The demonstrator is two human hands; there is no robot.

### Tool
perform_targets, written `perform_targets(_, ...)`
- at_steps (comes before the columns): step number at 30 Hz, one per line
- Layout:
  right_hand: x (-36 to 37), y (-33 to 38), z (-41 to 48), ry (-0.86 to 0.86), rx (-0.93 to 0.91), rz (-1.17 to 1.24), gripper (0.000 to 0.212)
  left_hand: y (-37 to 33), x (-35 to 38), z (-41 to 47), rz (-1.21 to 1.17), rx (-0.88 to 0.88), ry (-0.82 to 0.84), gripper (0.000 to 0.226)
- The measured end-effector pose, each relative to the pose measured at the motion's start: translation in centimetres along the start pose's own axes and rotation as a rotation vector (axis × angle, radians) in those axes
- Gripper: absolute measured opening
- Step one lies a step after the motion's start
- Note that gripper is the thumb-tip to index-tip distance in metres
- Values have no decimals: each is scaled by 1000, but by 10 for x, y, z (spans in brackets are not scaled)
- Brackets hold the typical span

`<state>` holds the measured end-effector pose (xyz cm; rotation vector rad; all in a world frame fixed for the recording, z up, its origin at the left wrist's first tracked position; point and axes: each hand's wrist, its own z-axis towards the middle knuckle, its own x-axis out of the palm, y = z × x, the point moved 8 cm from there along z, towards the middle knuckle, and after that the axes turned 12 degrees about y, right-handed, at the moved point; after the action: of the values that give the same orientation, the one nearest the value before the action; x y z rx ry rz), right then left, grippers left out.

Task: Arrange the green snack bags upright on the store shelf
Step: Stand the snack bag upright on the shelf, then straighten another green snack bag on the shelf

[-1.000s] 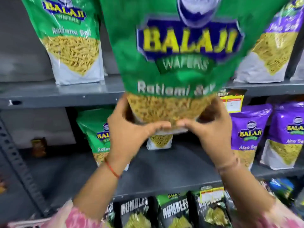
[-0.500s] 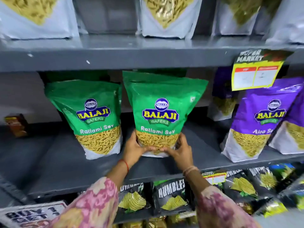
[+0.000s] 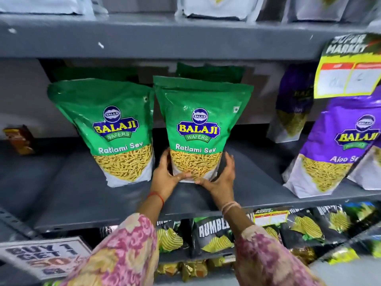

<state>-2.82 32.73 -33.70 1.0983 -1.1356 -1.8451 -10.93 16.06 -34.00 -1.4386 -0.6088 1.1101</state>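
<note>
A green Ratlami Sev snack bag [image 3: 199, 122] stands upright in the middle of the grey shelf [image 3: 86, 195]. My left hand [image 3: 165, 174] grips its lower left side and my right hand [image 3: 222, 176] cups its lower right corner. A second green bag [image 3: 111, 129] stands upright just to its left, touching it. More green bags [image 3: 210, 72] show behind them, mostly hidden.
Purple Aloo Sev bags [image 3: 338, 145] stand on the same shelf to the right, under a yellow price tag [image 3: 348, 79]. A small brown packet [image 3: 19, 139] sits far left. Black Rumbles chip bags [image 3: 216, 234] fill the shelf below. Another shelf [image 3: 165, 36] with white-bottomed bags runs above.
The green bag came down from in front of the camera onto the middle shelf and now stands beside the other green bag. Both hands stayed on its base.
</note>
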Motion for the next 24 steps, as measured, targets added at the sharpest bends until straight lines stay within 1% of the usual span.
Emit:
perform_targets(1,0,14,-15,-36,-47,-73,107,-6,-6,-15,6,22,-57,81)
perform_targets(2,2,32,-30,-57,-128,-138,103,-15,-14,-34,40,41,-137,73)
perform_targets(3,5,51,-45,-62,-228,-172,96,-24,-21,-54,75,57,-223,60)
perform_targets(5,12,104,-62,-66,-447,-123,81,-58,-42,-90,91,145,-369,33)
perform_targets(6,14,136,-66,-71,-555,-66,76,-81,-54,-102,88,208,-432,25)
perform_targets(8,14,211,-67,-106,-777,4,69,-136,-83,-112,79,358,-548,16)
perform_targets(10,13,290,-63,-145,-968,66,66,-202,-121,-125,97,537,-677,14)
perform_targets(12,12,354,-49,-154,-1047,165,63,-261,-158,-138,156,714,-769,10)
perform_targets(13,13,381,-36,-151,-1059,178,64,-283,-175,-141,193,761,-804,6)
perform_targets(14,18,407,-19,-142,-1045,152,65,-302,-195,-142,232,778,-841,12)
perform_targets(15,26,427,4,-112,-983,97,67,-318,-216,-139,270,778,-862,20)
perform_targets(17,47,453,61,19,-756,-34,77,-338,-256,-120,318,700,-882,30)
perform_targets(19,70,448,111,224,-470,-114,85,-343,-291,-89,303,542,-840,41)
perform_targets(21,94,426,139,443,-225,-163,90,-335,-311,-56,297,358,-701,51)
perform_targets(22,104,416,147,515,-154,-164,89,-328,-314,-40,276,297,-595,53)
perform_targets(24,118,405,158,583,-123,-123,84,-316,-311,-18,212,249,-405,58)
